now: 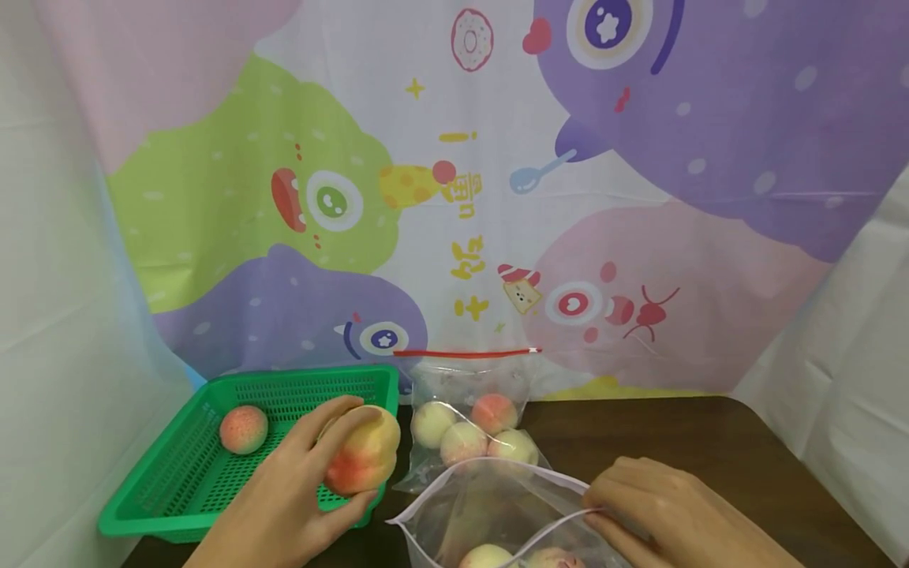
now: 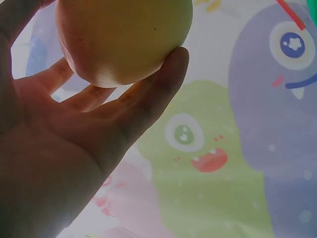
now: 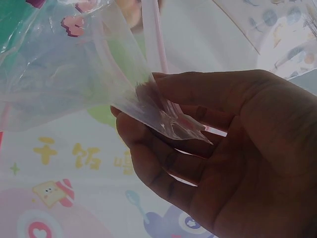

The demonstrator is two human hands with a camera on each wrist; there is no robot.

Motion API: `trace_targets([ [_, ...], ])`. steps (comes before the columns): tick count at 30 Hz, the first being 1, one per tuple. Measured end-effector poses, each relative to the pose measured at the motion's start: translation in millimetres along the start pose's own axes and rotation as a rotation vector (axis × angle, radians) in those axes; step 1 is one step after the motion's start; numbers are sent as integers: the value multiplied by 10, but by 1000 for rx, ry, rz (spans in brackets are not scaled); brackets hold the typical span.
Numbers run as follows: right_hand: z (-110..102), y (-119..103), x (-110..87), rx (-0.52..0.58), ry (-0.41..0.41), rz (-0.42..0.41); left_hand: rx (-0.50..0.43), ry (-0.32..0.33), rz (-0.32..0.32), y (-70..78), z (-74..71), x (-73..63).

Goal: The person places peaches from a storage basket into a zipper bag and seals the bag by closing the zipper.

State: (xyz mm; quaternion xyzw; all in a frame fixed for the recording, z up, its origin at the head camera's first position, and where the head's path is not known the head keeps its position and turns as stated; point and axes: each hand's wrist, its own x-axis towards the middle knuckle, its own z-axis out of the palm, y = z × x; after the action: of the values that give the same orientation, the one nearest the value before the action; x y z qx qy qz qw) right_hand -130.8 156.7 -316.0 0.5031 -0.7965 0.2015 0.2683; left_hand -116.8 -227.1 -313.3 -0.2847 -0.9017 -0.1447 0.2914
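My left hand (image 1: pixel 291 481) grips a yellow and red peach (image 1: pixel 369 450) over the right side of the green basket (image 1: pixel 159 525). In the left wrist view the fingers and thumb wrap around that peach (image 2: pixel 124 39). The right hand (image 1: pixel 660 509) pinches the edge of an open clear zip bag (image 1: pixel 469 505), whose mouth gapes toward the left hand. Inside the bag, at the bottom of the head view, lie a pale peach (image 1: pixel 486 557) and a pinkish one (image 1: pixel 557 558). Up close, thumb and fingers hold the bag's corner (image 3: pixel 168 121) in the right wrist view.
Another red-speckled peach (image 1: pixel 244 430) sits in the basket's far left. Behind the open bag stands a second clear bag with a red zip strip (image 1: pixel 469 354), holding several peaches (image 1: pixel 465 443). The dark wooden table (image 1: pixel 710 442) meets a cartoon-printed curtain (image 1: pixel 461 118) at the back.
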Motion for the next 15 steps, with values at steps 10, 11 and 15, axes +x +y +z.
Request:
trace_targets([
  [10, -7, -7, -3, -12, -6, 6, -43, 50, 76, 174, -11, 13],
  [11, -8, -7, -2, -11, -4, 1, -47, 70, 88, 191, -9, 15],
  [15, -14, -17, 10, -22, -8, -9, -71, 142, 146, 265, 2, 29],
])
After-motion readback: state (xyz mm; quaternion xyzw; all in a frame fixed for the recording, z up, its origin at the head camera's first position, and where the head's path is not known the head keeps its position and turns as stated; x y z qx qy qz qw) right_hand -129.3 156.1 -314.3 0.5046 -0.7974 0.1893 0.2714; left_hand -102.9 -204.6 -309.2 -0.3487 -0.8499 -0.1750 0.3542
